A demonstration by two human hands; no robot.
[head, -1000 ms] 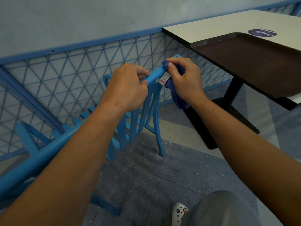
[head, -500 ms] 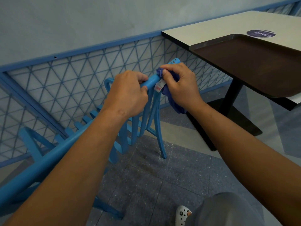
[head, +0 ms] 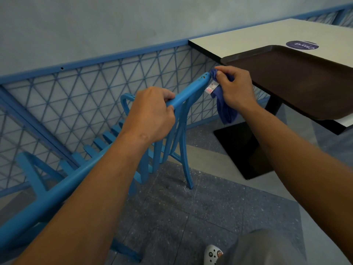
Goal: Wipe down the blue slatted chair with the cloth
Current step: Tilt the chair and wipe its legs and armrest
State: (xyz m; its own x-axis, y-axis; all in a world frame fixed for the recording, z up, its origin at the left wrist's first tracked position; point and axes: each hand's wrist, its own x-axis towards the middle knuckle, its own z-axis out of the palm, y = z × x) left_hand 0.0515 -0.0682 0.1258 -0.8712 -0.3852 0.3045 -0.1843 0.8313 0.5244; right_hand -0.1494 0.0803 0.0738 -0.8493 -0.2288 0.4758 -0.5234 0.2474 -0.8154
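Blue from rail to legs, the slatted chair (head: 183, 96) sits tipped at an angle, its long top rail running from the near left up to the far right, just short of the table. One cloth (head: 225, 108), a darker blue with a small white tag, is bunched at the rail's far end. The right hand (head: 236, 87) pinches it there between thumb and curled fingers, the loose tail hanging below the wrist. A second ago this hand and cloth were wrapped round the rail right beside the other hand; now they have slid out to the tip, leaving bare rail between the two hands. The left hand (head: 150, 113) keeps its fingers wrapped tight round the rail at mid-length, much as before.

Two hands and one chair are in view. On the right stands one white-topped table (head: 238, 39) on a black pedestal, carrying one dark brown tray (head: 298, 81) that overhangs its near edge, plus one round purple sticker (head: 302, 44). Behind the chair runs a blue lattice railing (head: 76, 104). One white clog (head: 213, 255) shows at the bottom edge.
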